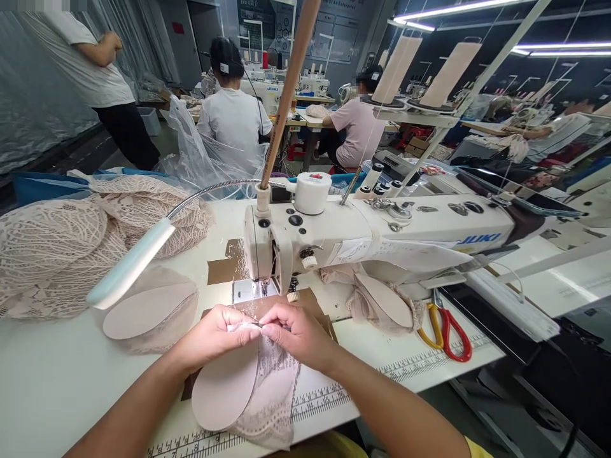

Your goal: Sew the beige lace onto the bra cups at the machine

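My left hand (223, 334) and my right hand (296, 332) meet in front of the sewing machine (296, 248), thumbs and fingers pinched together on the edge of a pale lace piece (277, 394). The lace hangs down toward the table's front edge. A smooth, oval pale pad (225, 389) lies beside it, under my left hand. Something small and dark shows between the fingertips, too small to name. The machine's presser foot (264, 287) is just beyond my hands, apart from the lace.
Left are a lace heap (57, 248), another oval pad (147, 310) and a lamp (133, 264). To the right lie lace pieces with a pad (384, 299) and scissors (449, 327). A ruler strip (324, 399) lines the front edge. Several people sit or stand beyond.
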`<action>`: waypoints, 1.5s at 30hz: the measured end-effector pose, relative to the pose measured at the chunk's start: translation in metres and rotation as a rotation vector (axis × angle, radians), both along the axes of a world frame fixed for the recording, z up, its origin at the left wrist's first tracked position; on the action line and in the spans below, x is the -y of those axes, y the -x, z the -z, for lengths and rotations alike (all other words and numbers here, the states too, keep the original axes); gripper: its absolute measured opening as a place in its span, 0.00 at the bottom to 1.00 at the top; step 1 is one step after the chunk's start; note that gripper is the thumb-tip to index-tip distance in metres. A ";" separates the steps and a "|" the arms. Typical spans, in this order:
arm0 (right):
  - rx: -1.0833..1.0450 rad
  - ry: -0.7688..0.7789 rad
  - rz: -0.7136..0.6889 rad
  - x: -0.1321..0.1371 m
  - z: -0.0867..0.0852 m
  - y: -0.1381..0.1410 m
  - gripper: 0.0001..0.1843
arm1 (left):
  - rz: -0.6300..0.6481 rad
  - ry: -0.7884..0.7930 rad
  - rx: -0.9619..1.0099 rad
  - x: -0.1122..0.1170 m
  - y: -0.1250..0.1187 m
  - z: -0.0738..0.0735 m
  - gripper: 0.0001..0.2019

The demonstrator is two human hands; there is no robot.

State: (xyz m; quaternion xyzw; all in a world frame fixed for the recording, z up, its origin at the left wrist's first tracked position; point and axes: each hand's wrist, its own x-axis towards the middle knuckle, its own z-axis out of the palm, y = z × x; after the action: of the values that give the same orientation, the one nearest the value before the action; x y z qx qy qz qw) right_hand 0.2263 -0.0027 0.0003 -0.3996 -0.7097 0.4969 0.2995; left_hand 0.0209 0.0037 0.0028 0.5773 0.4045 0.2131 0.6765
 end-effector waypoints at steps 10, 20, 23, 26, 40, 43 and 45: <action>0.063 0.044 -0.096 -0.008 0.006 -0.012 0.11 | 0.057 0.030 -0.046 0.000 0.009 0.006 0.20; 0.058 -0.003 -0.107 -0.004 -0.002 0.001 0.07 | 0.066 0.098 -0.034 0.003 -0.001 0.001 0.26; 0.054 0.003 -0.106 -0.004 -0.003 0.001 0.06 | 0.069 0.105 -0.028 0.003 -0.001 0.001 0.27; 0.049 -0.014 -0.100 -0.004 -0.003 0.001 0.05 | 0.076 0.096 -0.033 0.003 0.000 0.003 0.27; 0.095 0.131 -0.072 -0.007 0.001 0.000 0.07 | 0.195 0.078 -0.005 0.002 0.013 -0.008 0.14; 0.172 0.164 -0.050 -0.008 0.003 -0.004 0.05 | 0.186 0.048 -0.089 0.000 0.030 -0.012 0.17; 0.192 0.256 -0.040 -0.007 0.005 -0.006 0.05 | 0.163 -0.010 -0.136 -0.002 0.040 -0.014 0.18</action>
State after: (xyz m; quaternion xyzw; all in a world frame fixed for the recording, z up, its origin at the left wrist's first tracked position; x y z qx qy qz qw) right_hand 0.2324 0.0047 -0.0050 -0.4659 -0.6736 0.5489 0.1671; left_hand -0.0188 0.0057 0.0165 0.6248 0.4000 0.1200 0.6597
